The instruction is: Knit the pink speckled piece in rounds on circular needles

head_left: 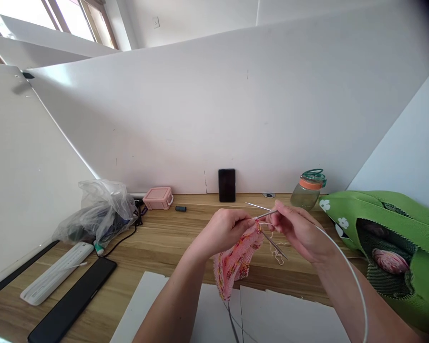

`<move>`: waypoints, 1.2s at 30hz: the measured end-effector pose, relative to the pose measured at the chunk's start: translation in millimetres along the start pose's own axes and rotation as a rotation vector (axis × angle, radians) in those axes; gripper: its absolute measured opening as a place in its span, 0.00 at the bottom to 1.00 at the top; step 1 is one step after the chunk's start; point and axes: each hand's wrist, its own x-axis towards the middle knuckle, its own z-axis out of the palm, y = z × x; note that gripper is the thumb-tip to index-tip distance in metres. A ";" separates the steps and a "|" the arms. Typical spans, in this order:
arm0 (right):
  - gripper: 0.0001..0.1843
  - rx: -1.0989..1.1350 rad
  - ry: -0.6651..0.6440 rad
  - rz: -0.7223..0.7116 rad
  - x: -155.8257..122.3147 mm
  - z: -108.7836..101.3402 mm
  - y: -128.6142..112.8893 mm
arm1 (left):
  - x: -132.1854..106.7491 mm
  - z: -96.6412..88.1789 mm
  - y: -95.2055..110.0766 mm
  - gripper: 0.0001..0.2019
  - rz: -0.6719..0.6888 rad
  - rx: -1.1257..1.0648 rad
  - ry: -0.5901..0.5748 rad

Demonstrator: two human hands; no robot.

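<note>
My left hand [224, 228] is closed on the top edge of a pink speckled knitted piece [236, 262] and the needle under it. The piece hangs down over the wooden desk [157, 238]. My right hand [298, 231] pinches a thin metal knitting needle [266, 214], whose tip points up and left past the left hand's fingers. A second needle [276, 245] slants down to the right below the hands. A pale cable [353, 276] curves from the needles along my right forearm. Loose yarn [279, 255] lies on the desk under the right hand.
A phone [226, 185] leans on the white partition. A jar with an orange and green lid [308, 189] stands at the right, beside a green bag [396, 247] holding a yarn ball [389, 261]. At the left are a pink box [158, 197], a plastic bag [100, 212], a white case [55, 273] and a black slab [73, 299]. White sheets [271, 314] lie in front.
</note>
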 end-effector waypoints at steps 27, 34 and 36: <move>0.17 0.531 0.531 -0.134 11.0 -30.8 -10.3 | 1.0 -10.0 -8.0 0.13 -0.198 -0.043 0.230; 0.18 0.500 0.555 -0.176 9.9 -30.5 -15.5 | 3.3 -11.3 -18.7 0.16 -0.170 0.040 0.355; 0.19 0.475 0.532 -0.173 7.8 -28.2 -18.8 | 3.3 -14.4 -19.5 0.18 -0.140 -0.028 0.358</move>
